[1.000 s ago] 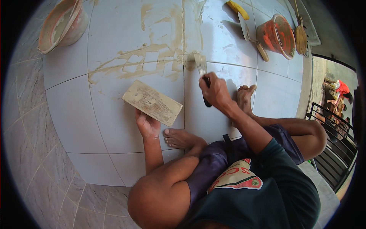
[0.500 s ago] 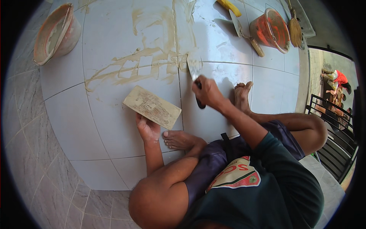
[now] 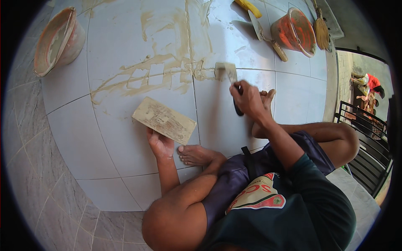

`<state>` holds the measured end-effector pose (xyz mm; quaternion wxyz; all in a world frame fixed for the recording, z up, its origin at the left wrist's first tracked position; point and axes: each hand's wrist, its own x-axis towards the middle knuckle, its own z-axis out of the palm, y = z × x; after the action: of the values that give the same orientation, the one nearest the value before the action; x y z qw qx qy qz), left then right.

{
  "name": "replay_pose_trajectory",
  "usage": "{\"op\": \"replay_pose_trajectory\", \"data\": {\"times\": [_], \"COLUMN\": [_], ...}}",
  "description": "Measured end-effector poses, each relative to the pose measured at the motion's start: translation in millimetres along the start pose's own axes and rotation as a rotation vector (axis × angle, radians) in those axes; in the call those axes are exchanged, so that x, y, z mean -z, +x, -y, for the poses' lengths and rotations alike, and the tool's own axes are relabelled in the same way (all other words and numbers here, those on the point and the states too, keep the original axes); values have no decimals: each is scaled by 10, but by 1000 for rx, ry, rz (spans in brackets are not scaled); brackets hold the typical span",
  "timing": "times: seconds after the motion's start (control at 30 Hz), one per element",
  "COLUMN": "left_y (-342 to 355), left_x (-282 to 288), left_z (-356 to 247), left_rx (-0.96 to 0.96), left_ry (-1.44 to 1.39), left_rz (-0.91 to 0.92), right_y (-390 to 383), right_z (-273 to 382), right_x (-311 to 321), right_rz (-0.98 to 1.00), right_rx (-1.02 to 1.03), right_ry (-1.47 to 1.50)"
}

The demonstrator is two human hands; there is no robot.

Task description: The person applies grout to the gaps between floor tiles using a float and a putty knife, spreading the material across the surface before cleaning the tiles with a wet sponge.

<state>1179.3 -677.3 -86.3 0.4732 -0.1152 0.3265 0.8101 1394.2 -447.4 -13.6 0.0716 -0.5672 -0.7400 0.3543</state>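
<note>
My left hand point(image 3: 161, 144) grips a flat rectangular board point(image 3: 164, 121) from beneath. Its top is coated and streaked with beige paste. In my right hand point(image 3: 250, 99) is a putty knife point(image 3: 230, 72) with a dark handle, its blade pressed to the white tiles along the joint. Beige paste point(image 3: 155, 75) is smeared in bands over the tile joints, left of the blade and farther off. A fresh patch of it shows beside the blade. My fingers under the board are partly hidden.
A paste-stained bucket point(image 3: 77, 39) stands far left, another bucket point(image 3: 294, 32) far right. Beside the latter lie a pointed trowel point(image 3: 256, 26) with a wooden handle and a yellow curved thing point(image 3: 250, 7). A broom point(image 3: 322, 32), a black metal gate point(image 3: 364, 138) and people beyond are at right.
My right hand and the putty knife have moved right along the joint, leaving a strip of paste there. The board in my left hand has hardly moved.
</note>
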Motion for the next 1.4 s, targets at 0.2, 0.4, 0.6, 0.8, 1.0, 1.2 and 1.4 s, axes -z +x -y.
{"op": "replay_pose_trajectory", "data": {"times": [0.2, 0.4, 0.6, 0.8, 1.0, 1.2, 1.4], "left_y": [-79, -39, -69, 17, -69, 90, 75], "left_x": [-44, -115, -4, 77, 130, 4, -180], "left_z": [20, 95, 44, 44, 89, 194, 179], "left_rx": [7, 38, 11, -4, -2, 15, 47], "left_ry": [30, 25, -53, -3, -3, 7, 9], "left_rz": [-74, -70, -45, -72, -68, -90, -74], "right_y": [-282, 461, -296, 200, -115, -102, -8], "right_z": [62, 533, 496, 454, 25, -774, -392], "right_x": [-235, -246, -514, -540, -383, -195, 305], "right_rz": [170, 159, 365, 124, 219, 49, 15], "right_rx": [-7, -4, 126, 239, 209, 17, -100], "right_ry": [107, 116, 56, 110, -8, -9, 31]}}
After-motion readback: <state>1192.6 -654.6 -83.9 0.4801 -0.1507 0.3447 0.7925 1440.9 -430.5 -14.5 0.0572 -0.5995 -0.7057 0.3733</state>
